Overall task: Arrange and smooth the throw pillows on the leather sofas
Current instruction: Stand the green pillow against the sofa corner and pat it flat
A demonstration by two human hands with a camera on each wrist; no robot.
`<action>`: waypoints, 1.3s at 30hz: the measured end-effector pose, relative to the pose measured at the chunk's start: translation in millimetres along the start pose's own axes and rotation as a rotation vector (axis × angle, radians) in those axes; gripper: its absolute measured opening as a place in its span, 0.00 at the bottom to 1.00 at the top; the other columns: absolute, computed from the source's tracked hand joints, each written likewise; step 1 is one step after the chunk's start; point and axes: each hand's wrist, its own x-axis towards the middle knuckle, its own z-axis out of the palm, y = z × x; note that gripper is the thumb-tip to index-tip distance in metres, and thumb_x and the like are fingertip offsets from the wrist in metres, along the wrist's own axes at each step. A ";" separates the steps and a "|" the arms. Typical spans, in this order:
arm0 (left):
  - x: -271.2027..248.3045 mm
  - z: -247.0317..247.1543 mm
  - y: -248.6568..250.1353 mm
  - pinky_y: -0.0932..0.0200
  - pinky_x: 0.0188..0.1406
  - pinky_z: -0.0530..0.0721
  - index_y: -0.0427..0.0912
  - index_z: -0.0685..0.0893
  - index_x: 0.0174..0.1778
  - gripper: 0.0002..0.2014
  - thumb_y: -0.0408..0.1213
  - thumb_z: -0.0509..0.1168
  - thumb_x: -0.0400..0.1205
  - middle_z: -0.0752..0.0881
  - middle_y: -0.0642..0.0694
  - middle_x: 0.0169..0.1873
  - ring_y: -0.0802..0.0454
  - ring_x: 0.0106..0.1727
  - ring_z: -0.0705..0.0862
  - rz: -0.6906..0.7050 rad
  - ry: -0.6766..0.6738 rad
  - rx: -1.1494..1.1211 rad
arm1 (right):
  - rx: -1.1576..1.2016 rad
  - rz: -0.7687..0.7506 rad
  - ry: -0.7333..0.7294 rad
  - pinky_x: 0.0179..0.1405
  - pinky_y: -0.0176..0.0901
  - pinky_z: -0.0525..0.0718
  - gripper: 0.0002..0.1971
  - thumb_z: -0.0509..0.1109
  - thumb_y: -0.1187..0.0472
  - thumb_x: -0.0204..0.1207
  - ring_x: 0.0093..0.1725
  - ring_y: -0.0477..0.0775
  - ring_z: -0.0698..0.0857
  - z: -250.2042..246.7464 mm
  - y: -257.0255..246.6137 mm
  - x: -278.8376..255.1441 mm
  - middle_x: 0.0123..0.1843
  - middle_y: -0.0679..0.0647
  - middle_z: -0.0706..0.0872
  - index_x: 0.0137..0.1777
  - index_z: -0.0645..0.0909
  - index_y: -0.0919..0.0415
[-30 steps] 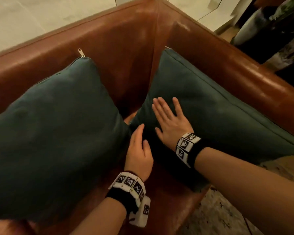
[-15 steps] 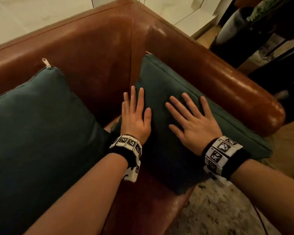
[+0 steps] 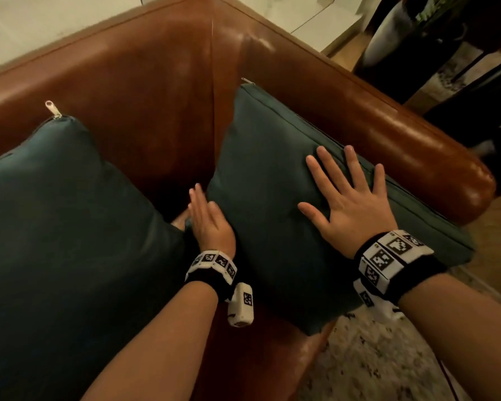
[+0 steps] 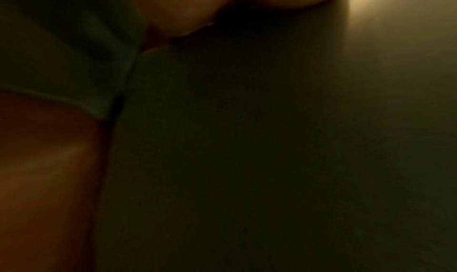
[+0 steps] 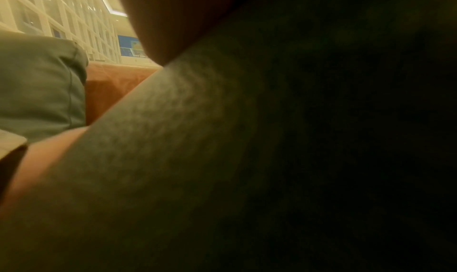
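Note:
Two dark teal throw pillows stand in the corner of a brown leather sofa. The right pillow leans against the sofa's right arm, the left pillow against the backrest. My right hand lies flat with spread fingers on the right pillow's face near its upper edge. My left hand is edge-on with straight fingers against that pillow's left side, in the gap between the two pillows. The right pillow's fabric fills the right wrist view, and the left wrist view is dark.
The sofa's rounded right arm ends at the right. Beyond it stand dark furniture and a large vase. A speckled rug covers the floor at the lower right. A pale wall runs behind the backrest.
My left hand slid off the right pillow's face down to its left edge. My right hand shifted further right and up along the pillow toward the sofa arm.

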 end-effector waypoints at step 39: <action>9.7 6.9 155.5 0.35 0.84 0.45 0.54 0.50 0.87 0.32 0.53 0.47 0.86 0.48 0.47 0.87 0.39 0.87 0.43 1.266 -0.483 0.925 | 0.210 0.620 0.228 0.83 0.69 0.40 0.33 0.41 0.39 0.84 0.87 0.53 0.39 30.8 16.8 -92.6 0.89 0.48 0.45 0.87 0.45 0.50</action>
